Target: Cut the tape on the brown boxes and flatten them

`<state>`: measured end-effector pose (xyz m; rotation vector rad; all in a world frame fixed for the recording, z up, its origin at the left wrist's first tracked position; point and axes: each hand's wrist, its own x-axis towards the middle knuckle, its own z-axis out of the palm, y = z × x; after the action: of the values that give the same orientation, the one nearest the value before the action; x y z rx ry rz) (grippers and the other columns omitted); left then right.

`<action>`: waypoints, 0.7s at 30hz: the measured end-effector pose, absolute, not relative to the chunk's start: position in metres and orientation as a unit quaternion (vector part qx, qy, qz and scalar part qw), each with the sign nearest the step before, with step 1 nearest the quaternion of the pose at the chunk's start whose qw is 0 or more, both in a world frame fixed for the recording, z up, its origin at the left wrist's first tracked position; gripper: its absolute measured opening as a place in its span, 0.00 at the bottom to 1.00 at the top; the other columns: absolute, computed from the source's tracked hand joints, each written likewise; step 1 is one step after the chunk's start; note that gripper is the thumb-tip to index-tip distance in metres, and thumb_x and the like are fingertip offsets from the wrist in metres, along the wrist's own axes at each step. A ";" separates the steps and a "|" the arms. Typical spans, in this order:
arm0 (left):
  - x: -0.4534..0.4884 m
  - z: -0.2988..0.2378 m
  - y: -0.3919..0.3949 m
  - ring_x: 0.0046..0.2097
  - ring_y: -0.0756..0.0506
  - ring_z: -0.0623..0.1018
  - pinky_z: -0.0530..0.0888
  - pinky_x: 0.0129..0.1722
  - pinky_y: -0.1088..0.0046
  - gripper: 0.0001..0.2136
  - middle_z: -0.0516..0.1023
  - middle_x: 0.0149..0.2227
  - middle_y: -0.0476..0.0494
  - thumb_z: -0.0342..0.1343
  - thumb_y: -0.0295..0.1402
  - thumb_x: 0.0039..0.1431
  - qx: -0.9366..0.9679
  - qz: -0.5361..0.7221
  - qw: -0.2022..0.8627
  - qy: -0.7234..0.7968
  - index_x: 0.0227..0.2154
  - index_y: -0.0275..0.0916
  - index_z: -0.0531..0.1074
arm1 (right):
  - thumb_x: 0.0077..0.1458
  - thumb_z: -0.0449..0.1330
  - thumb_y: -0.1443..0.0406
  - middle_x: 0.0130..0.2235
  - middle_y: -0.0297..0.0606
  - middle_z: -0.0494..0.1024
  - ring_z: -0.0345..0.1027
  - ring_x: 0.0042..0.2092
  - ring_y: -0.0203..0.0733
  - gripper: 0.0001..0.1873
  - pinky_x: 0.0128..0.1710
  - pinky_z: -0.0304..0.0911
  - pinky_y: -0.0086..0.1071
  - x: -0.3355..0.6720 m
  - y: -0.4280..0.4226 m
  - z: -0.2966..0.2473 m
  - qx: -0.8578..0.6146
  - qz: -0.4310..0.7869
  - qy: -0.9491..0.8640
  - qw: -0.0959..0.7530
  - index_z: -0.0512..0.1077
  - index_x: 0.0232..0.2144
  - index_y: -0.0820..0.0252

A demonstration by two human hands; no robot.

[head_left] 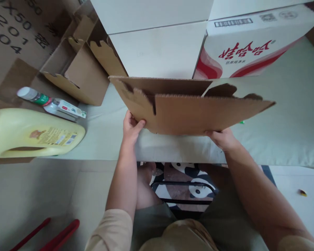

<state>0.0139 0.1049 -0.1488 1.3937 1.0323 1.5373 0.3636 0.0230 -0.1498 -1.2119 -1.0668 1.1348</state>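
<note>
A flattened brown cardboard box (188,108) with jagged torn flaps is held just above the pale green surface (290,115), in the middle of the view. My left hand (131,127) grips its lower left corner, thumb on top. My right hand (223,137) holds its lower edge toward the right, fingers tucked underneath and mostly hidden. The box leans slightly, its far edge against the white cartons.
White cartons (159,45) and a red-printed white carton (251,45) stand behind. An open brown box (81,73), a clear bottle (51,103) and a yellow jug (34,134) lie left. Red handles (57,237) lie on the floor; a panda-patterned stool (185,181) sits below.
</note>
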 end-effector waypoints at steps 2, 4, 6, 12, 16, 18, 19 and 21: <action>0.016 -0.150 0.106 0.47 0.41 0.82 0.80 0.48 0.68 0.39 0.82 0.43 0.42 0.73 0.64 0.36 0.560 0.629 0.380 0.382 0.47 0.45 0.77 | 0.34 0.79 0.53 0.40 0.39 0.85 0.79 0.44 0.54 0.26 0.45 0.78 0.46 0.366 0.020 -0.148 -0.527 0.412 -0.521 0.531 0.79 0.35 0.54; 0.017 -0.151 0.106 0.48 0.42 0.82 0.79 0.50 0.67 0.39 0.81 0.43 0.44 0.73 0.64 0.35 0.561 0.640 0.372 0.369 0.48 0.46 0.76 | 0.39 0.77 0.47 0.37 0.41 0.84 0.79 0.41 0.54 0.25 0.43 0.79 0.47 0.366 0.017 -0.145 -0.535 0.353 -0.570 0.514 0.79 0.33 0.55; 0.017 -0.150 0.107 0.48 0.42 0.82 0.79 0.51 0.66 0.40 0.81 0.43 0.44 0.73 0.65 0.34 0.561 0.642 0.374 0.366 0.48 0.47 0.76 | 0.41 0.75 0.43 0.36 0.41 0.84 0.79 0.40 0.54 0.26 0.43 0.79 0.48 0.366 0.017 -0.142 -0.533 0.340 -0.581 0.513 0.79 0.33 0.55; 0.022 -0.141 0.105 0.44 0.42 0.82 0.79 0.43 0.68 0.41 0.82 0.43 0.42 0.74 0.65 0.29 0.522 0.661 0.346 0.413 0.44 0.44 0.76 | 0.45 0.75 0.43 0.38 0.42 0.84 0.80 0.43 0.55 0.26 0.48 0.78 0.51 0.361 0.020 -0.146 -0.523 0.341 -0.572 0.532 0.79 0.36 0.55; 0.029 -0.134 0.105 0.42 0.43 0.81 0.77 0.43 0.68 0.37 0.82 0.38 0.43 0.75 0.63 0.30 0.482 0.677 0.301 0.468 0.38 0.40 0.75 | 0.49 0.73 0.44 0.42 0.41 0.85 0.80 0.46 0.53 0.25 0.51 0.78 0.50 0.354 0.019 -0.140 -0.506 0.324 -0.565 0.566 0.79 0.41 0.54; 0.032 -0.132 0.106 0.42 0.43 0.81 0.77 0.43 0.68 0.37 0.81 0.37 0.45 0.75 0.63 0.30 0.463 0.680 0.298 0.484 0.37 0.40 0.74 | 0.53 0.71 0.47 0.42 0.41 0.85 0.81 0.45 0.53 0.21 0.49 0.79 0.48 0.350 0.015 -0.130 -0.502 0.309 -0.595 0.547 0.80 0.40 0.54; 0.032 -0.131 0.106 0.42 0.43 0.80 0.77 0.43 0.68 0.37 0.80 0.36 0.45 0.75 0.62 0.29 0.453 0.681 0.300 0.490 0.36 0.40 0.74 | 0.55 0.70 0.49 0.41 0.41 0.85 0.81 0.45 0.52 0.17 0.48 0.79 0.47 0.348 0.011 -0.123 -0.497 0.304 -0.619 0.527 0.80 0.39 0.54; 0.031 -0.129 0.107 0.41 0.44 0.80 0.76 0.42 0.69 0.37 0.80 0.36 0.45 0.76 0.62 0.28 0.440 0.674 0.322 0.499 0.36 0.40 0.74 | 0.57 0.69 0.53 0.40 0.40 0.85 0.81 0.44 0.51 0.12 0.47 0.79 0.45 0.345 0.002 -0.107 -0.481 0.310 -0.664 0.481 0.81 0.38 0.53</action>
<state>0.0306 0.1065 -0.1288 1.1558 1.3095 1.7685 0.3446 0.0017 -0.1073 -1.1738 -1.6188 0.7568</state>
